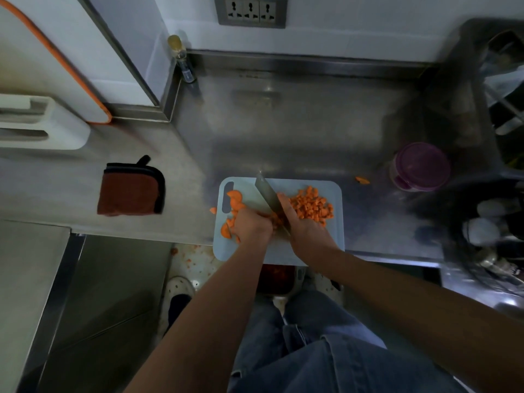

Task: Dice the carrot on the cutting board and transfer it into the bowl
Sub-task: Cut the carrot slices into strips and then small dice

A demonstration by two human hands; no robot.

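Carrot lies in two lots on the pale blue cutting board (336, 191), which sits at the near edge of the steel counter (297, 131). On the board's right half is a heap of diced carrot (310, 207). On its left half, carrot slices (234, 198) in half-moon shapes lie scattered from the board's handle slot down towards the near edge.

The left hand (251, 225) rests on the board between the two lots. Its fingers are curled down over a few of the slices, pinning them just beside the blade, and orange shows at the fingertips. The rest of what lies under the palm is hidden.

The right hand (307, 231) is clenched round the handle of a knife (268, 197), and the handle is covered by the hand. One finger lies straight along the top of the blade. The blade slants away to the upper left, its tip near the board's far edge, with the dice heap to its right and the uncut slices to its left.

One small carrot piece (212, 210) lies just off the board's left edge, and another scrap (362, 180) lies on the counter to the right. A purple-lidded container (421, 165) stands near that scrap. A folded brown cloth (130, 190) lies well to the left of the board.
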